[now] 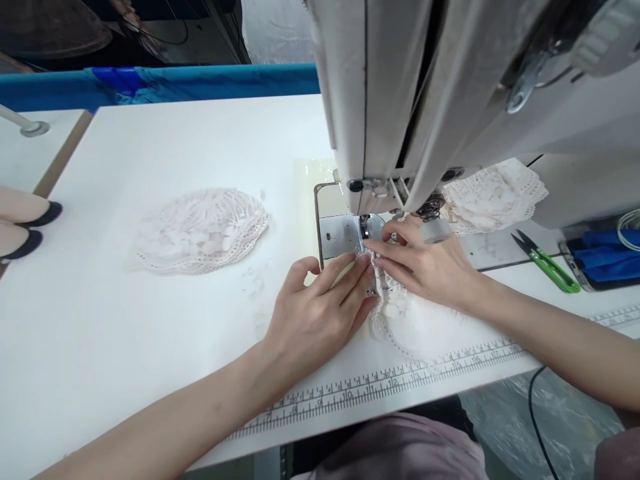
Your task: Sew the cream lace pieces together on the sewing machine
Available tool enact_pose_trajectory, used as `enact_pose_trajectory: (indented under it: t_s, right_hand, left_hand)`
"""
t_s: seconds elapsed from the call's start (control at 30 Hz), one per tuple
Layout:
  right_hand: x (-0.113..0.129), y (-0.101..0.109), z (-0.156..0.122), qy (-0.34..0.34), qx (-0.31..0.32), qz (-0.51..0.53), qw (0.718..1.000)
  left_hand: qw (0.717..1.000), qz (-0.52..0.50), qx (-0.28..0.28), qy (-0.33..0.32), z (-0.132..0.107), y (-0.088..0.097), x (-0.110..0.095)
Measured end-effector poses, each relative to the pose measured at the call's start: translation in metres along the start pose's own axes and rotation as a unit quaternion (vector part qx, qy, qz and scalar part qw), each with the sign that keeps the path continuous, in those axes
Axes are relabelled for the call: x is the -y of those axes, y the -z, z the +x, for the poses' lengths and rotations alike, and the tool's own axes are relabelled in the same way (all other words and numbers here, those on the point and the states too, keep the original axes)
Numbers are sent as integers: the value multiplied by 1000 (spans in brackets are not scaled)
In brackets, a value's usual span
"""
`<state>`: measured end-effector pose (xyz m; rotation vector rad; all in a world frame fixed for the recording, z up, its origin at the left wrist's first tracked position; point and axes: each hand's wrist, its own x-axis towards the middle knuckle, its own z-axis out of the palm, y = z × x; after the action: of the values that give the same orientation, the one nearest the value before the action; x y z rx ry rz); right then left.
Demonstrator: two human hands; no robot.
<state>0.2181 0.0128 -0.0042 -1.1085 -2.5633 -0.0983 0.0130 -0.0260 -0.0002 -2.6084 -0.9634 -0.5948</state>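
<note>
Head view, looking down on a flat white table (90,340): steadying an off-white, scalloped lace piece (400,313) at the small metal presser foot (365,230) of a pale grey sewing machine (390,80). Resting close-set, bent fingers of the left hand (320,310) on the lace; laying slightly parted fingers of the right hand (435,263) along the other side. Impossible to tell any pinch against the thumbs. Seemingly partway through a seam; no telling how much stitching is done or left. Nearby, off-white lace bundles, one at left (205,233), another at right (495,197); unclear whether finished or waiting.
</note>
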Motion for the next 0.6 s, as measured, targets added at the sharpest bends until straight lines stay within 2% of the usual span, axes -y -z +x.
enact_pose_trajectory:
  t_s: [0.3,0.47,0.53,0.6]
  right_hand:
    - [5,-6,4,-1,26,6,1000]
    - [10,-4,8,-5,50,-53,997]
    - [11,0,8,9,44,-90,995]
    - [9,6,5,33,13,-113,993]
  left_hand:
    - [1000,3,-1,8,-1,-1,-1]
    - [1000,-2,11,10,-1,-1,0]
    - [1000,-4,12,11,0,0,0]
    - [1000,-5,11,13,2,0,1]
